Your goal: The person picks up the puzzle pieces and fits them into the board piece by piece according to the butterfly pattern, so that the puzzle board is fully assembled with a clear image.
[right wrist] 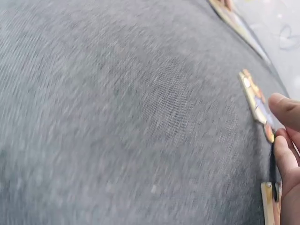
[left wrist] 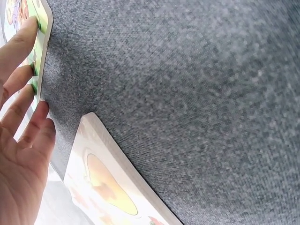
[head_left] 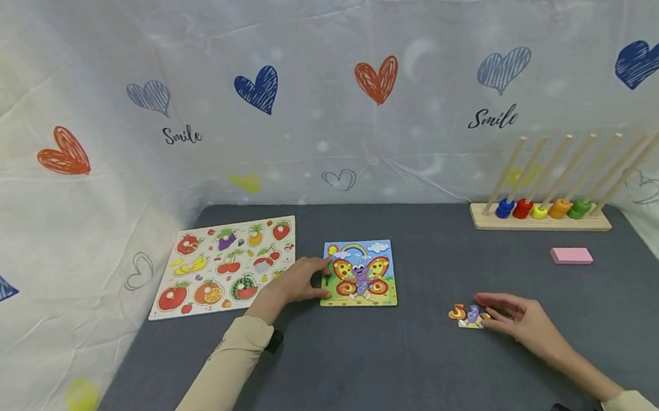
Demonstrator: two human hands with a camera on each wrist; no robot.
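Note:
The left hand rests against the left edge of a square butterfly puzzle board, its thumb and fingertips spread along that edge. In the left wrist view the fingers are mostly straight and touch the board's green border. To the right, the right hand pinches the right end of a butterfly puzzle piece between thumb and fingers. This piece is orange, purple and cream. Another thin printed piece shows below the fingers in the right wrist view; the hand hides it in the head view.
A white fruit puzzle board lies left of the butterfly board. At the back right stands a wooden bead stand with upright pegs and colored rings. A pink block lies in front of it. Grey cloth covers the table.

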